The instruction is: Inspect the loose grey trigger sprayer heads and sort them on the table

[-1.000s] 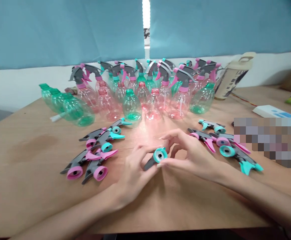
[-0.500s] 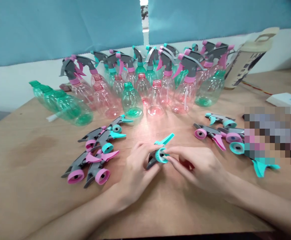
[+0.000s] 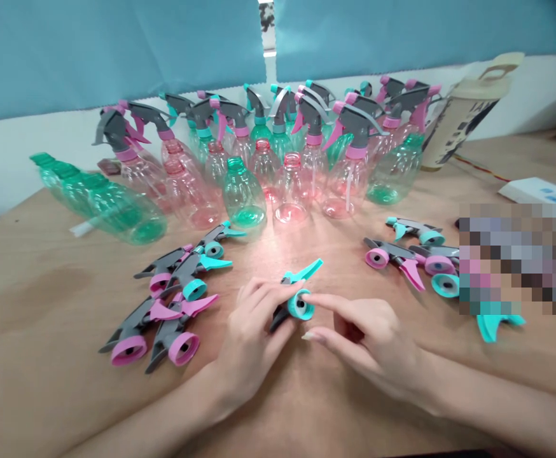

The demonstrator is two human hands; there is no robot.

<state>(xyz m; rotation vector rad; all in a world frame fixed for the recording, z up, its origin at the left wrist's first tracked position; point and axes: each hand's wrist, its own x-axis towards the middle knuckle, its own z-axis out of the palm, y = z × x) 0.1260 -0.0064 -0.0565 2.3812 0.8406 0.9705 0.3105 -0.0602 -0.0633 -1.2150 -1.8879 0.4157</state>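
Note:
My left hand (image 3: 252, 340) is closed round a grey spray head with a teal collar and teal trigger (image 3: 297, 298), held just above the wooden table (image 3: 44, 356). Its collar faces me. My right hand (image 3: 361, 337) is beside it on the right, forefinger tip touching the teal collar, thumb stretched out below, other fingers curled; it grips nothing. A cluster of clear pink and green bottles (image 3: 278, 172), some with spray heads fitted, stands at the back.
Loose grey spray heads with pink and teal collars lie at the left (image 3: 168, 299) and at the right (image 3: 411, 254). Green bottles (image 3: 101, 200) lie on their sides at the far left. A beige jug (image 3: 459, 114) and a white box (image 3: 540, 189) are at the back right.
The spray head has turned so its teal trigger points up and away. My right hand has drawn back slightly, with only the forefinger on the collar now. The view has shifted down a little.

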